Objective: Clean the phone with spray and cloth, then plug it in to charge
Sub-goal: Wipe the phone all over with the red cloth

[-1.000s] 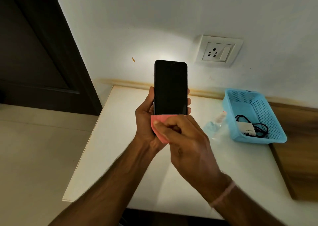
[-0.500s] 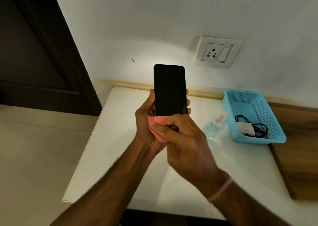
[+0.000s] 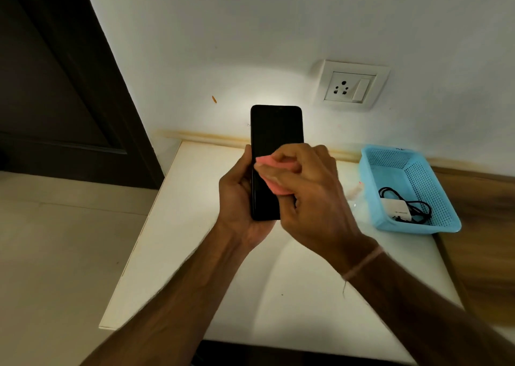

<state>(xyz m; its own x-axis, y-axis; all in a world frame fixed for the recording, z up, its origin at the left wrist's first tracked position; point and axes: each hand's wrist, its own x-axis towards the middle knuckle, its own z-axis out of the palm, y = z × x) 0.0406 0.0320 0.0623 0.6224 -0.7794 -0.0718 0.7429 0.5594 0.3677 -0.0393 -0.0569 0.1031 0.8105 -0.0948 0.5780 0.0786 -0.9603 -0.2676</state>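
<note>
above the table (image 3: 292,296), right hand (image 3: 312,198) fingers pinching the cloth (image 3: 274,174) have climbed to mid-phone (image 3: 274,134).

I see bare table (image 3: 195,254) left of my hands; on the right, the blue basket (image 3: 446,220) blocks passage below the wall socket (image 3: 351,87).

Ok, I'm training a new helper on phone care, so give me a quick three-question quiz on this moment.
1. True or false: the left hand holds the phone upright.
2. What does the right hand press on the screen? A sponge, B pink cloth, C tissue.
3. Where is the charger?

Key: 1 true. 2 B. 3 In the blue basket, not plugged into the wall socket.
</note>
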